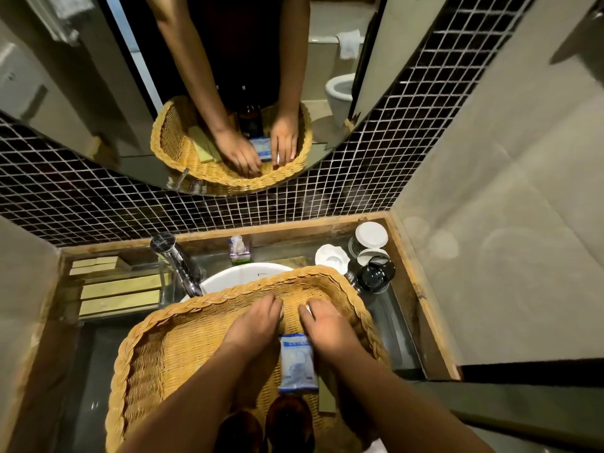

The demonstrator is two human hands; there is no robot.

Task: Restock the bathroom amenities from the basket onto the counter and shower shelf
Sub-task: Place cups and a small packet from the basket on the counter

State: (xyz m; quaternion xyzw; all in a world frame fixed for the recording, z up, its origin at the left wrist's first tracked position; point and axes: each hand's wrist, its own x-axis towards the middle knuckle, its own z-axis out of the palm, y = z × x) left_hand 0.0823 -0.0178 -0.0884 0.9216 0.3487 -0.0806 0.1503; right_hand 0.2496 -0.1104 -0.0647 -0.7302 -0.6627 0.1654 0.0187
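Two hands in the wicker basket, how do they lie?
— Palms down, side by side. The left hand and the right hand both have their fingers stretched fairly straight, tips against the weave near the far wall. Neither pinches anything that I can see.
And the amenity?
— A blue-and-white plastic packet lies flat on the basket floor between the two wrists. It is oblong and glossy, with print too small to read. Nearer the person stand dark brown bottles, seen from above, and a tan box peeks out beside the right forearm.
What does the basket rest on?
— It sits over the front of a round white basin, its honey-coloured braided rim overlapping the bowl. The tabletop is grey and glossy with a wooden edge.
What else stands there?
— A chrome faucet left of the basin, flat tan boxes stacked at the far left, a small clear sachet at the back, and a white lid beside a dark glass vessel at the right.
And the room?
— Dark mosaic tiles with pale grout behind, a curved mirror above them repeating basket and hands, plain beige walls on either side
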